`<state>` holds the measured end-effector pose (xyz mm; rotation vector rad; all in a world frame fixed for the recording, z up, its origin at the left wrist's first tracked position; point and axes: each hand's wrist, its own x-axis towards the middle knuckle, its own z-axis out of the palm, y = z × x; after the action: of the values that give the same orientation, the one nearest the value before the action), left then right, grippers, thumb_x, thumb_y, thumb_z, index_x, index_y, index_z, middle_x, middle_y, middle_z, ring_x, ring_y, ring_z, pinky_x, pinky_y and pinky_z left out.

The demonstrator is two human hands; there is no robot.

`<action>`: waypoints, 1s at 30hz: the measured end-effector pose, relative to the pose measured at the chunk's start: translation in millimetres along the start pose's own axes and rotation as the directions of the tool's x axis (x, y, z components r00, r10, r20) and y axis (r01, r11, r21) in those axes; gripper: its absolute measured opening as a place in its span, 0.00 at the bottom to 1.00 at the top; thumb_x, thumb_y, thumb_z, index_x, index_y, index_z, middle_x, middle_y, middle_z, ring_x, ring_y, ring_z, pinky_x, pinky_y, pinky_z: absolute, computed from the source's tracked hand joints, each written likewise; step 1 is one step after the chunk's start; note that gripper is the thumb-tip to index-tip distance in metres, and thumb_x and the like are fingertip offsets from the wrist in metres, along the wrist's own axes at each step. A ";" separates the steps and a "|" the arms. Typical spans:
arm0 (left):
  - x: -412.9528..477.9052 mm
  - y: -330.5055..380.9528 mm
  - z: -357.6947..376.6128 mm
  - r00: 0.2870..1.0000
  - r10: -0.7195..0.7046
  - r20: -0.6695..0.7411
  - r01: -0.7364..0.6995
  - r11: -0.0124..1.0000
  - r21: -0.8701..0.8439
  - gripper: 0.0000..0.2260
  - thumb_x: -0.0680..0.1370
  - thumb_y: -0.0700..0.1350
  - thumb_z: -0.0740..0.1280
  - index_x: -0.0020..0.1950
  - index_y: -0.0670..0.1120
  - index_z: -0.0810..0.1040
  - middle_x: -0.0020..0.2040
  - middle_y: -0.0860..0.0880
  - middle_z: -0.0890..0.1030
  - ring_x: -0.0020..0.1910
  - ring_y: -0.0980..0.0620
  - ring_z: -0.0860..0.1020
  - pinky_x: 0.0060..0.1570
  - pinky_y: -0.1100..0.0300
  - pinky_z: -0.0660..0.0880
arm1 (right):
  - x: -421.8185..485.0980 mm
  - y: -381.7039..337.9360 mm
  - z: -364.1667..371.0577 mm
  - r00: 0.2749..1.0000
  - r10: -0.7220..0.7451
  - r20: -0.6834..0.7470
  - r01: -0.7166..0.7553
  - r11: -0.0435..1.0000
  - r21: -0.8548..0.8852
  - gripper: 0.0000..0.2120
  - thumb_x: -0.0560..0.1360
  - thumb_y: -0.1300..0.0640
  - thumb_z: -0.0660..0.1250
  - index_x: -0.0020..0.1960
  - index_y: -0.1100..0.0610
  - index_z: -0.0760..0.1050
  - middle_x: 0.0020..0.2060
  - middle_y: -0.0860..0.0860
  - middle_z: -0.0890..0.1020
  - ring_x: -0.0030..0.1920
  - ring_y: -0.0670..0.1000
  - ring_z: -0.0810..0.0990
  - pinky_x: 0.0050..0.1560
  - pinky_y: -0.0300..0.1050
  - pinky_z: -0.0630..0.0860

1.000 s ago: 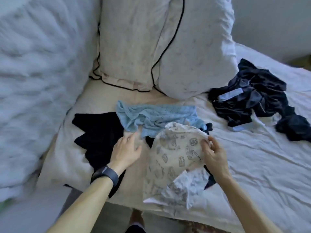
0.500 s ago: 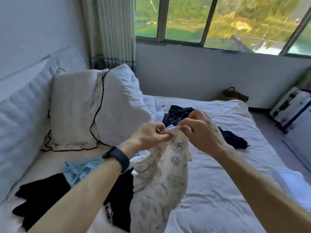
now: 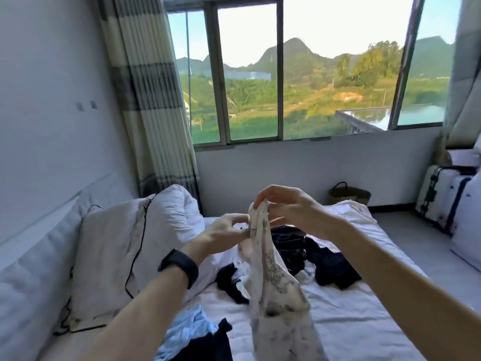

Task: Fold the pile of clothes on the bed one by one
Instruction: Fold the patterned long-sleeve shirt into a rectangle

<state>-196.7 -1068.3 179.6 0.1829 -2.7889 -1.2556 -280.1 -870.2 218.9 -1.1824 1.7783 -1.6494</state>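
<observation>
The right hand (image 3: 286, 207) pinches the top of the printed garment (image 3: 270, 272), which hangs above the bed (image 3: 364, 321). The left hand (image 3: 223, 230), at the garment's 9 o'clock, curls against its edge; I cannot tell whether it grips. Dark clothes (image 3: 330, 267) lie at 3 o'clock, and a blue top (image 3: 187, 327) at 7.
</observation>
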 end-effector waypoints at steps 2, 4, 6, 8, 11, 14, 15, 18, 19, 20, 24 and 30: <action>6.5 12.9 -0.9 0.997 0.040 -0.059 -0.044 0.997 -0.065 0.15 0.70 0.66 0.70 0.45 0.57 0.83 0.42 0.59 0.83 0.44 0.57 0.79 0.49 0.58 0.75 | -9.1 -7.3 -19.3 0.999 0.006 -0.052 -0.001 0.996 0.091 0.13 0.80 0.72 0.61 0.51 0.58 0.80 0.44 0.52 0.84 0.43 0.52 0.84 0.44 0.45 0.81; 8.4 26.7 -1.9 0.986 0.053 -0.160 -0.084 0.978 -0.193 0.11 0.77 0.57 0.71 0.43 0.51 0.82 0.34 0.54 0.80 0.35 0.53 0.76 0.39 0.60 0.74 | -16.0 -6.3 -35.1 0.980 0.037 -0.196 -0.004 0.986 0.165 0.14 0.80 0.71 0.60 0.52 0.56 0.81 0.44 0.53 0.83 0.39 0.52 0.83 0.40 0.44 0.80; 8.8 37.4 -3.2 0.969 0.061 -0.240 -0.116 0.968 -0.223 0.10 0.81 0.50 0.68 0.44 0.47 0.82 0.30 0.56 0.77 0.31 0.55 0.74 0.32 0.64 0.73 | -26.2 3.6 -41.7 0.932 0.047 -0.361 -0.014 0.996 0.092 0.14 0.82 0.67 0.61 0.52 0.52 0.83 0.45 0.51 0.84 0.40 0.51 0.82 0.40 0.43 0.80; 10.0 49.5 -5.2 0.961 0.052 -0.272 -0.128 0.955 -0.268 0.10 0.82 0.50 0.67 0.49 0.45 0.83 0.34 0.54 0.79 0.33 0.57 0.76 0.34 0.63 0.75 | -44.0 21.5 -36.3 0.895 -0.028 -0.445 -0.029 0.992 -0.119 0.11 0.84 0.57 0.63 0.52 0.46 0.82 0.47 0.45 0.85 0.45 0.46 0.83 0.45 0.39 0.78; 12.5 68.3 -13.4 0.965 0.035 -0.260 -0.129 0.925 -0.357 0.11 0.82 0.49 0.67 0.53 0.43 0.83 0.39 0.50 0.81 0.36 0.54 0.79 0.38 0.62 0.77 | -76.1 62.2 -7.2 0.918 -0.029 -0.395 -0.121 0.930 -0.348 0.25 0.75 0.27 0.61 0.53 0.46 0.81 0.42 0.43 0.84 0.41 0.39 0.79 0.42 0.37 0.74; 13.4 79.3 -18.2 0.969 0.026 -0.246 -0.108 0.939 -0.327 0.11 0.82 0.49 0.66 0.54 0.42 0.83 0.42 0.48 0.82 0.38 0.53 0.79 0.37 0.64 0.78 | -91.5 116.8 13.4 0.912 -0.034 -0.409 -0.207 0.823 -0.529 0.16 0.71 0.30 0.69 0.42 0.42 0.74 0.36 0.41 0.81 0.35 0.39 0.77 0.40 0.47 0.75; 12.4 78.8 -20.0 0.968 0.018 -0.250 -0.096 0.948 -0.303 0.10 0.82 0.48 0.67 0.53 0.43 0.83 0.42 0.48 0.82 0.38 0.54 0.79 0.35 0.66 0.77 | -94.9 129.9 17.2 0.901 -0.048 -0.430 -0.243 0.766 -0.595 0.11 0.73 0.35 0.70 0.40 0.39 0.72 0.35 0.37 0.80 0.35 0.38 0.78 0.39 0.46 0.76; 5.9 63.7 -28.1 0.962 -0.017 -0.274 -0.036 0.982 -0.187 0.08 0.81 0.50 0.68 0.49 0.49 0.84 0.42 0.51 0.84 0.41 0.54 0.81 0.38 0.67 0.78 | -100.2 149.5 10.3 0.817 -0.060 -0.573 -0.342 0.750 -0.566 0.07 0.78 0.42 0.69 0.44 0.43 0.75 0.31 0.37 0.79 0.38 0.41 0.82 0.39 0.46 0.77; 3.3 53.1 -32.8 0.961 -0.030 -0.275 -0.003 0.993 -0.120 0.09 0.81 0.52 0.67 0.48 0.49 0.84 0.42 0.51 0.84 0.43 0.53 0.81 0.40 0.66 0.78 | -100.4 150.2 2.8 0.784 -0.063 -0.617 -0.358 0.766 -0.533 0.06 0.79 0.44 0.68 0.45 0.44 0.77 0.32 0.37 0.79 0.40 0.45 0.84 0.40 0.47 0.77; -1.8 43.1 -37.5 0.956 -0.040 -0.292 0.025 0.998 -0.054 0.10 0.81 0.53 0.67 0.47 0.49 0.84 0.43 0.51 0.84 0.43 0.54 0.81 0.41 0.67 0.77 | -100.1 147.0 -5.8 0.755 -0.057 -0.654 -0.375 0.780 -0.501 0.06 0.79 0.46 0.69 0.45 0.45 0.78 0.33 0.37 0.79 0.41 0.47 0.85 0.40 0.48 0.77; -27.4 -7.9 -51.4 0.937 -0.007 -0.349 0.088 0.972 0.217 0.16 0.80 0.63 0.62 0.35 0.61 0.78 0.43 0.51 0.82 0.44 0.54 0.79 0.41 0.68 0.69 | -90.0 123.4 -34.4 0.752 0.023 -0.658 -0.403 0.806 -0.433 0.07 0.81 0.50 0.67 0.44 0.48 0.74 0.35 0.40 0.79 0.40 0.50 0.79 0.40 0.46 0.69; -61.7 -73.3 -26.5 0.845 -0.417 -0.335 0.264 0.870 -0.417 0.14 0.79 0.56 0.67 0.52 0.45 0.80 0.39 0.46 0.81 0.34 0.53 0.79 0.33 0.55 0.80 | -72.6 127.0 -24.8 0.919 0.319 -0.231 -0.383 0.860 -0.337 0.05 0.82 0.56 0.67 0.47 0.55 0.78 0.35 0.48 0.79 0.32 0.44 0.73 0.32 0.36 0.70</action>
<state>-126.8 -1127.5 140.8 0.8551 -2.1786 -1.5502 -297.2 -806.7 85.9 -0.8044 2.3351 -1.2555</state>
